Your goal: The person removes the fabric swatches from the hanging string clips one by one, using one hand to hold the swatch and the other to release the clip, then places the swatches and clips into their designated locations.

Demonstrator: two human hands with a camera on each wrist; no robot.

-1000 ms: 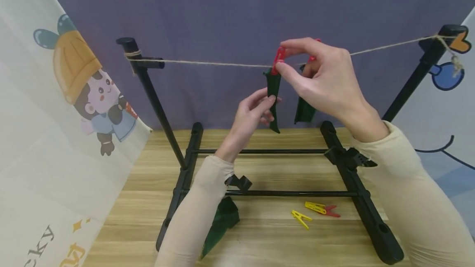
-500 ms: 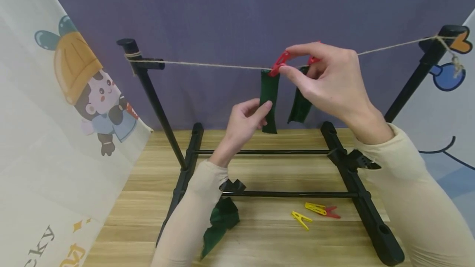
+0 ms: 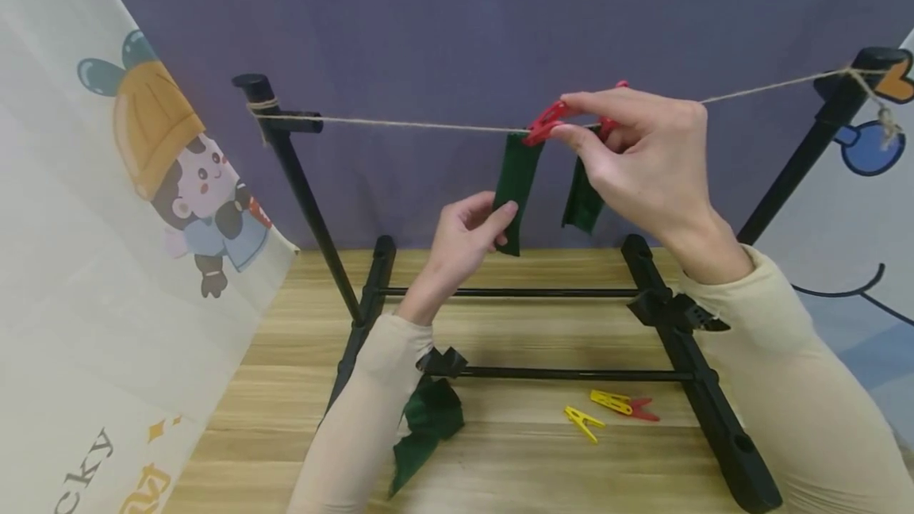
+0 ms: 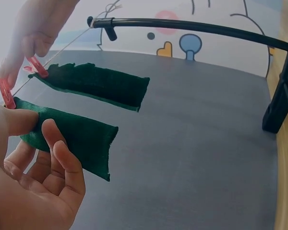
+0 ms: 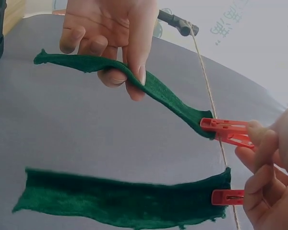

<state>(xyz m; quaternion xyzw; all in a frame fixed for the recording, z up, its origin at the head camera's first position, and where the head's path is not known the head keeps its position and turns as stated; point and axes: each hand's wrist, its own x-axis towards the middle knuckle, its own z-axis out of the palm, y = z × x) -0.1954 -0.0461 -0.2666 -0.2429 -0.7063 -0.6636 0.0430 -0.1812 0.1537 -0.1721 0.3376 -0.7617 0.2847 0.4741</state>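
"What is hidden in head view?"
"The top of the right strip (image 3: 584,201) — covered by the right hand (image 3: 651,161), by which a red peg (image 3: 548,122) is pinched. Near left, green cloth (image 3: 432,417) is part-covered by a sleeve (image 3: 360,419)."
"The left strip (image 3: 522,173)?"
"Clipped at the string (image 3: 421,126) and pinched lower by the left hand (image 3: 462,240) — seen broader than a second ago."

Dark green cloth strips (image 3: 519,173), red pegs (image 3: 547,122), yellow pegs (image 3: 583,422), black frame (image 3: 730,435), wood-grain tabletop (image 3: 528,466), cream sleeves (image 3: 800,371), slate-blue backdrop (image 3: 443,30)
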